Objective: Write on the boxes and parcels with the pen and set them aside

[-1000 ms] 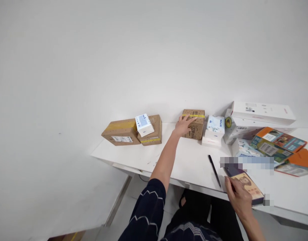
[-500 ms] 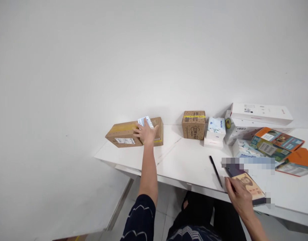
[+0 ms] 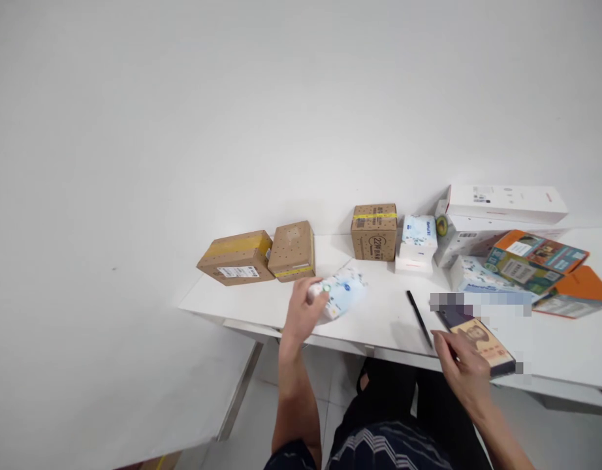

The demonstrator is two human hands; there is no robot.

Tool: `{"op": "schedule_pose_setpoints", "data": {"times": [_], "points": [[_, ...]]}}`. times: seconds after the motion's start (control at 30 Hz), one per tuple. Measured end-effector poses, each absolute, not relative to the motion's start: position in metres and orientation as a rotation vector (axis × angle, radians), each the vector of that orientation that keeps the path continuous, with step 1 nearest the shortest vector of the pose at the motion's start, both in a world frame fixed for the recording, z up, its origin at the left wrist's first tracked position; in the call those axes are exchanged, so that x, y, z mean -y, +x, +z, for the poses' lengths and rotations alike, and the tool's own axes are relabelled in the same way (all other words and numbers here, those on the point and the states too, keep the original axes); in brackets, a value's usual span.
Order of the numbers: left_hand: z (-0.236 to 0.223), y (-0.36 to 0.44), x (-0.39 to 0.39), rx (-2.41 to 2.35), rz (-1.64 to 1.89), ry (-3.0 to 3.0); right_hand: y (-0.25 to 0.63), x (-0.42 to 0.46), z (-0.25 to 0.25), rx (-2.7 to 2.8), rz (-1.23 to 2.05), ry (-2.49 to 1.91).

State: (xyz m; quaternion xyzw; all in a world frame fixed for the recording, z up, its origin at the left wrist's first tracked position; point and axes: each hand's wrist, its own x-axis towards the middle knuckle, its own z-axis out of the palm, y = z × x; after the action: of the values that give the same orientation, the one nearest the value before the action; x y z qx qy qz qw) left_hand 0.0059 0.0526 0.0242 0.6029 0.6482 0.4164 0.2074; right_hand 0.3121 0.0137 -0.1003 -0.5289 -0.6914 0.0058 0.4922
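Note:
My left hand (image 3: 303, 310) is closed around the near end of a white and blue soft tissue pack (image 3: 343, 292), which is tilted over the front left of the white table (image 3: 379, 320). Two taped brown cardboard boxes, a longer labelled box (image 3: 235, 261) and a shorter box (image 3: 292, 251), stand just beyond that hand. At the front edge my right hand (image 3: 462, 365) rests with curled fingers beside a flat dark item with a tan printed picture (image 3: 482, 339). Whatever those fingers hold, if anything, is hidden. A black pen (image 3: 419, 318) lies left of them.
Against the wall stand another brown box (image 3: 374, 235), a tissue pack (image 3: 418, 236) on a white item, and stacked long white boxes (image 3: 506, 202). Orange and green cartons (image 3: 531, 261) lean at the right by another tissue pack (image 3: 482, 274).
My left hand has lifted the tissue pack off the shorter brown box and brought it right and toward me. My right hand stays by the flat dark item.

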Motion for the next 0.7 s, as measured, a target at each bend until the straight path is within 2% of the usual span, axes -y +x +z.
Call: {"op": "schedule_pose_setpoints", "data": {"times": [0.1,0.2,0.47,0.7], "points": [[0.027,0.045,-0.037,-1.914,0.713,1.827,0.288,-0.005,-0.082,1.674,0.298,-1.226],[0.025,0.075,-0.035,-1.978,0.528,1.920,0.266,0.000,-0.075,1.668,0.455,-1.168],[0.002,0.085,-0.031,-1.566,0.860,1.843,0.256,-0.001,-0.066,1.674,0.685,-1.209],[-0.019,0.085,-0.023,-1.414,0.979,1.625,0.257,0.009,-0.056,1.464,0.610,-1.367]]}}
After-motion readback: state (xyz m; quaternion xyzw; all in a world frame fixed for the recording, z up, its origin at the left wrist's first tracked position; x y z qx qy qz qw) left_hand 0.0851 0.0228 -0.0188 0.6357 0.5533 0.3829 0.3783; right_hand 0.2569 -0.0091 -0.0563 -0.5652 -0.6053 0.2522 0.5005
